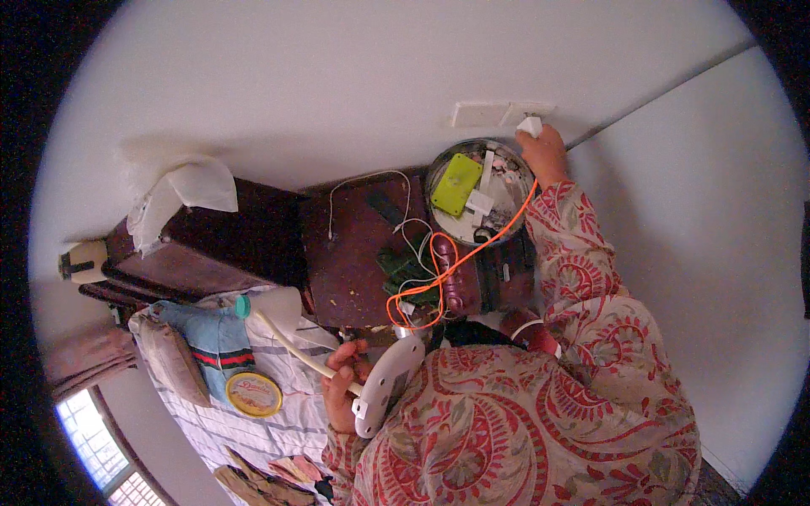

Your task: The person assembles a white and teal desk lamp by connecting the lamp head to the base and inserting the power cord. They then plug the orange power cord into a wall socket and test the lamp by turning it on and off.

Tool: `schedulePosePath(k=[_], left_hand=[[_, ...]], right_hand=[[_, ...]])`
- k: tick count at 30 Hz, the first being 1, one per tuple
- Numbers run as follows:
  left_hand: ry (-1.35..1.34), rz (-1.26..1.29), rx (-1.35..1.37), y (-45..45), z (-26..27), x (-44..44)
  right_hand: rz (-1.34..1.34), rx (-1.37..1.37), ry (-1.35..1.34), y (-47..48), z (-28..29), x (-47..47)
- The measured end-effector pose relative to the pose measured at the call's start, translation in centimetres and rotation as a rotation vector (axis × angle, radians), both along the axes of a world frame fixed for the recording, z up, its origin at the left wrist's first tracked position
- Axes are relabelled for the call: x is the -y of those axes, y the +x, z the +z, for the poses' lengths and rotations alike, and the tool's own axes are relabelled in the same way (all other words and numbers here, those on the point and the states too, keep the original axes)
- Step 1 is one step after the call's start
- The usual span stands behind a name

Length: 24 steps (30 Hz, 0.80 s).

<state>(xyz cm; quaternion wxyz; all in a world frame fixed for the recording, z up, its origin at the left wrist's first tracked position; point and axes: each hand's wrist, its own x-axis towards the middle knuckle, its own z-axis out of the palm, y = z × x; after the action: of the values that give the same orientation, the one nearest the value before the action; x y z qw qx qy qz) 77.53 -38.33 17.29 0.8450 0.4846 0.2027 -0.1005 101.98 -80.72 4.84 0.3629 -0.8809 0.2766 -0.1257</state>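
Note:
My left hand (342, 386) grips the pale neck of a white device with a round base (391, 387), apparently a gooseneck lamp. Its base is tipped on edge against my patterned clothing, underside showing. My right hand (545, 154) reaches to the wall and holds a white charger plug (530, 126) at the lower edge of a wall socket plate (535, 114). Whether its pins are in the socket, I cannot tell. An orange cable (474, 254) runs from below my right hand and loops over the dark red tabletop (345, 272) towards the base; its far end is hidden.
Below the sockets stands a round metal tin (436, 231) containing a lime-green box (457, 183) and white adapters. A thin white cable (373, 174) crosses the tabletop. To the left lie a bed with a striped sheet (297, 405), a bottle with a green cap (242, 307) and a round yellow lid (254, 394).

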Motion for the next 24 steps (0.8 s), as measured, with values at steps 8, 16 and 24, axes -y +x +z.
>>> schedulePosePath(k=[8, 16, 24], left_hand=[[0.012, -0.029, 0.007, 1.5, 1.1, 0.8], [-0.039, -0.023, -0.028, 0.9, -0.6, 0.4], [0.003, -0.035, -0.027, 0.8, -0.9, 0.6]], right_hand=[[-0.061, 0.023, -0.106, -0.1, 0.1, -0.6], [0.055, 0.013, 0.044, 1.0, 0.4, 0.2], [0.068, -0.205, -0.025, 2.0, 2.9, -2.2]])
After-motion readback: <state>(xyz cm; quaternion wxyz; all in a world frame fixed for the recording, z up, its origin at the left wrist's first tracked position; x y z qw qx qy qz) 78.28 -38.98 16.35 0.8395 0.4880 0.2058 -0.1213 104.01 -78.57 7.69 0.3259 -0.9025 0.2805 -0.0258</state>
